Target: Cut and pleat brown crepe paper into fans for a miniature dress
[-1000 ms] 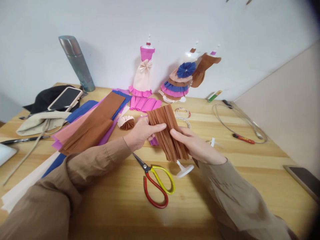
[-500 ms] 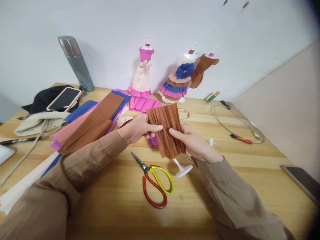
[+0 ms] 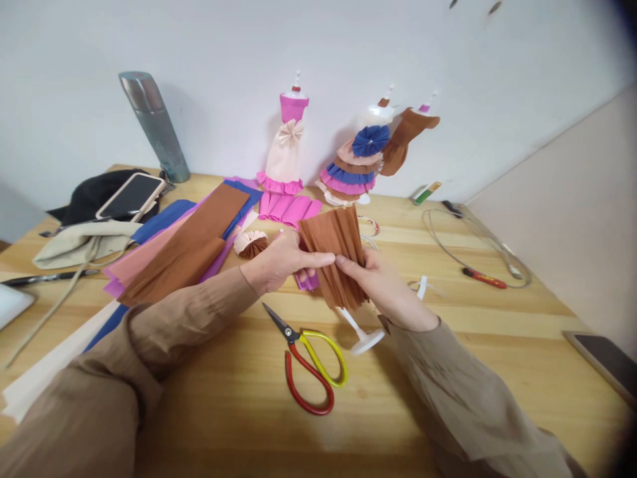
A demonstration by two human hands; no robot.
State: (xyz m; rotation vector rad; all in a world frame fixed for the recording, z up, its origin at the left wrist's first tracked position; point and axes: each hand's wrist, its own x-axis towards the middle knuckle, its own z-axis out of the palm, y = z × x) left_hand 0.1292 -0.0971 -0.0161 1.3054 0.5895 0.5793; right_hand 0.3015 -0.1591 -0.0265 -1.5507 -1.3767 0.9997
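Note:
Above the wooden table (image 3: 448,332) my left hand (image 3: 279,261) and my right hand (image 3: 381,284) both pinch a pleated brown paper piece (image 3: 334,245). My thumbs nearly meet on its front face, and the pleats gather narrower toward the bottom. A small white mannequin stand (image 3: 362,336) pokes out below the paper, tilted, its upper part hidden behind the paper and my right hand. Red and yellow scissors (image 3: 309,362) lie on the table just below my hands.
Brown, blue, pink and cream paper sheets (image 3: 184,245) fan out at left, with a phone (image 3: 130,196) on dark cloth and a steel flask (image 3: 154,126) behind. Paper-dressed mannequins (image 3: 286,146) stand at the wall. A wire loop with a red tool (image 3: 482,277) lies at right.
My hands have drawn closer together, squeezing the brown pleats tighter at the lower part. The paper has risen slightly and the white stand shows more beneath it.

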